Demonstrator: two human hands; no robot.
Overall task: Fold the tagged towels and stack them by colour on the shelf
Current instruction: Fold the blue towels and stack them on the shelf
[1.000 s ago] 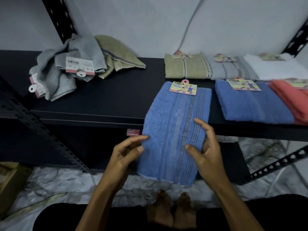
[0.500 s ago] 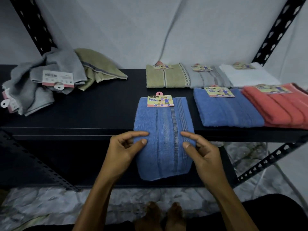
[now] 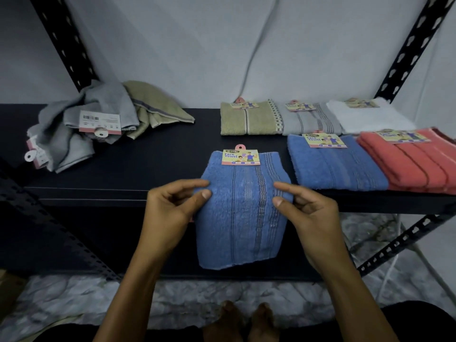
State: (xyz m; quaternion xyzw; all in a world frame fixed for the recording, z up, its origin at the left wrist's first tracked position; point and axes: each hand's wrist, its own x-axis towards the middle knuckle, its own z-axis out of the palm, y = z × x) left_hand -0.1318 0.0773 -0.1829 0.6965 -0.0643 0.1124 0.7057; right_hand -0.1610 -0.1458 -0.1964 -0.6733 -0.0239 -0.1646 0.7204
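A: Dim, cool, even light; source not visible. Black metal shelf board [image 3: 153, 154] nearly featureless, deep shadow beneath.
B: Wide-angle bowing at edges; slight softness overall, no glare.

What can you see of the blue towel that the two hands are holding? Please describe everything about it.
The blue towel looks like soft terry cloth, with thin darker stripes running along its length. It is folded into a narrow strip. Its far end lies on the black shelf; the near end hangs over the front edge. A card tag reading "Face Towel", with a pink hanger tab, sits at its far end. The left hand pinches its left edge, the right hand its right edge.
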